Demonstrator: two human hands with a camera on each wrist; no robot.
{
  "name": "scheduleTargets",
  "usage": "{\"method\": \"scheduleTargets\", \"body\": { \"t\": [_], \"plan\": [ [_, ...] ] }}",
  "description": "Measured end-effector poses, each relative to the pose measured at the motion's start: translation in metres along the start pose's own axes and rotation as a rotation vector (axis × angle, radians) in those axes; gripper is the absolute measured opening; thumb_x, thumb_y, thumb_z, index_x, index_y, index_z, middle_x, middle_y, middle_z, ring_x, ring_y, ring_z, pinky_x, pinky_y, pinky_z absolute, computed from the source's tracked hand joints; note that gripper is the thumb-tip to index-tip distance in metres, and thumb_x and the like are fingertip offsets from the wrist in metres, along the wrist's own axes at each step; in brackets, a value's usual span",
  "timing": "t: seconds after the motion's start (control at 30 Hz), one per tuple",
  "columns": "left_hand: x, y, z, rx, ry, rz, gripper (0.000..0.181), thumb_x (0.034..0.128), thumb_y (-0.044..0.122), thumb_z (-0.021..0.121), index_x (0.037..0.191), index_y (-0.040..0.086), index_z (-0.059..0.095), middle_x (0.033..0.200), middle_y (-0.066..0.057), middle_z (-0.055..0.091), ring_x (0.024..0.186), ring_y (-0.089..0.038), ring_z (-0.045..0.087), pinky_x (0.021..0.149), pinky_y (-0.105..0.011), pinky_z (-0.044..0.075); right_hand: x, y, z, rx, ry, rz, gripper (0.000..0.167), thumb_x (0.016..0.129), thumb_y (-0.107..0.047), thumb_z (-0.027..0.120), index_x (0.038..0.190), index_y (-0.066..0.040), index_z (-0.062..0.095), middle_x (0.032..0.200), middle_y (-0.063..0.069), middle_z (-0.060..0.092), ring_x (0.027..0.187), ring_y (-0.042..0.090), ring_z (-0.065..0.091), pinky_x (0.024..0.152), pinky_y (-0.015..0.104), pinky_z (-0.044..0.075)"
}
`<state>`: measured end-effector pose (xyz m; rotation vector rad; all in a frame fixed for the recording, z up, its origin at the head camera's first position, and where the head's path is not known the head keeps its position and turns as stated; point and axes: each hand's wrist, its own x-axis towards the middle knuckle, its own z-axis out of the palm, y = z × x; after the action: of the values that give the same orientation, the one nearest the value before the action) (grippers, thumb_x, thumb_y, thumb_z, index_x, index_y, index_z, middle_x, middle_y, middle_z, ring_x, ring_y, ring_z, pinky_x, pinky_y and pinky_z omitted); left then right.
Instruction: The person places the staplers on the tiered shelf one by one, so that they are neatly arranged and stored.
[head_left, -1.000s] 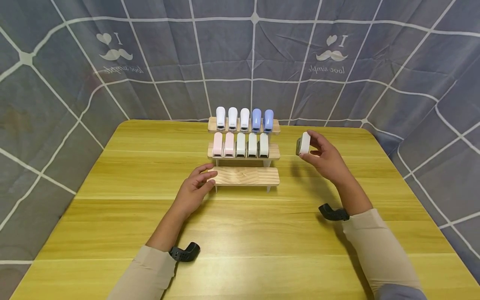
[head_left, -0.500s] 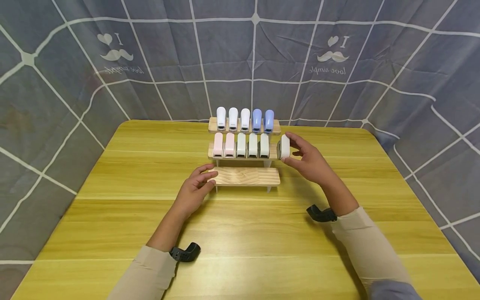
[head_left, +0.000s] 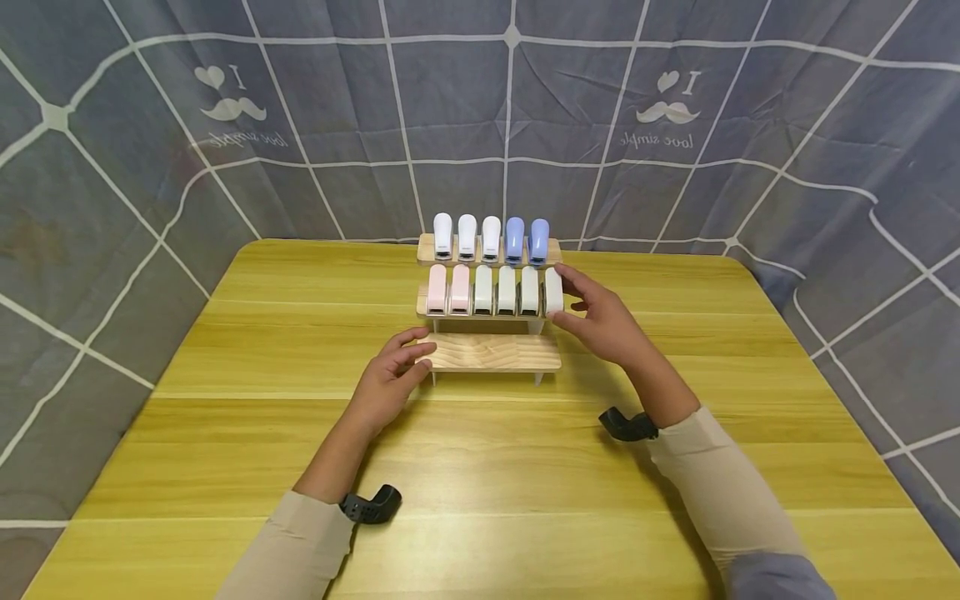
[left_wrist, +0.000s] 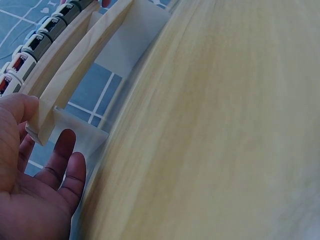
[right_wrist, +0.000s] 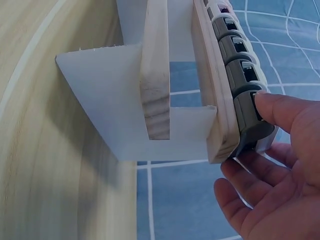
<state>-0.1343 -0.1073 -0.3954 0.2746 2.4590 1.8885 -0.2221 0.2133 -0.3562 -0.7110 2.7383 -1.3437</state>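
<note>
A white stapler with a dark grey base (head_left: 552,291) stands at the right end of the middle step of a wooden display stand (head_left: 487,352). My right hand (head_left: 600,321) holds it, thumb at its front and a finger at its back; the right wrist view shows the thumb on the stapler (right_wrist: 251,117) over the plank's end. At the lowest step's left end is my left hand (head_left: 386,383), gripping the plank lightly between thumb and fingers. In the left wrist view, that thumb lies against the plank end (left_wrist: 45,120) and two fingers stay loose below.
Beside the held stapler stand two pink staplers (head_left: 447,289) and three pale staplers (head_left: 506,291). The top step bears three white staplers (head_left: 467,237) and two blue staplers (head_left: 527,241). A grey checked curtain (head_left: 450,108) hangs behind the wooden table (head_left: 480,483).
My right hand has carried the white stapler leftward from beside the stand onto the middle step's right end. The left hand has stayed at the lowest step.
</note>
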Motion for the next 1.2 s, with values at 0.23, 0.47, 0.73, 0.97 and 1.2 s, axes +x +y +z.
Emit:
{"method": "scheduleTargets", "body": {
  "t": [0.23, 0.47, 0.73, 0.97, 1.2],
  "plan": [
    [-0.0009, 0.0017, 0.0005, 0.008, 0.001, 0.007, 0.031, 0.1004, 0.003, 0.057, 0.128, -0.011, 0.061, 0.150, -0.017, 0.042, 0.137, -0.034, 0.040, 0.107, -0.049, 0.035, 0.0000, 0.0002, 0.0029, -0.019, 0.031, -0.011, 0.069, 0.096, -0.017, 0.067, 0.156, -0.010, 0.033, 0.146, 0.013, 0.049, 0.133, 0.029, 0.046, 0.099, 0.050, 0.041],
    [-0.0007, 0.0008, 0.0008, 0.012, 0.004, 0.021, 0.031, 0.1001, 0.003, 0.057, 0.127, -0.011, 0.061, 0.149, -0.017, 0.043, 0.137, -0.034, 0.040, 0.106, -0.049, 0.036, -0.0009, -0.0026, 0.0064, -0.025, 0.048, 0.003, 0.069, 0.096, -0.018, 0.068, 0.155, -0.010, 0.034, 0.144, 0.014, 0.051, 0.132, 0.029, 0.047, 0.099, 0.051, 0.042],
    [-0.0005, 0.0013, 0.0011, 0.015, 0.007, 0.016, 0.031, 0.0999, 0.003, 0.057, 0.127, -0.011, 0.061, 0.149, -0.017, 0.043, 0.136, -0.035, 0.041, 0.105, -0.049, 0.036, -0.0021, -0.0026, 0.0068, -0.042, 0.047, 0.010, 0.069, 0.096, -0.019, 0.068, 0.156, -0.012, 0.033, 0.144, 0.014, 0.051, 0.132, 0.029, 0.046, 0.099, 0.053, 0.042],
    [0.0002, 0.0000, 0.0012, 0.018, 0.007, 0.009, 0.030, 0.0999, 0.003, 0.057, 0.127, -0.010, 0.062, 0.149, -0.015, 0.044, 0.136, -0.034, 0.041, 0.106, -0.048, 0.036, -0.0018, -0.0012, 0.0074, -0.055, 0.044, 0.010, 0.070, 0.097, -0.022, 0.068, 0.156, -0.015, 0.032, 0.144, 0.013, 0.051, 0.131, 0.030, 0.047, 0.096, 0.053, 0.044],
    [0.0006, -0.0012, 0.0008, 0.014, 0.004, 0.009, 0.031, 0.0999, 0.003, 0.058, 0.127, -0.010, 0.061, 0.149, -0.015, 0.043, 0.137, -0.033, 0.041, 0.106, -0.047, 0.036, -0.0021, -0.0005, 0.0077, -0.062, 0.044, 0.007, 0.070, 0.097, -0.024, 0.068, 0.157, -0.016, 0.032, 0.144, 0.013, 0.051, 0.129, 0.035, 0.048, 0.095, 0.052, 0.044]
  ]
}}
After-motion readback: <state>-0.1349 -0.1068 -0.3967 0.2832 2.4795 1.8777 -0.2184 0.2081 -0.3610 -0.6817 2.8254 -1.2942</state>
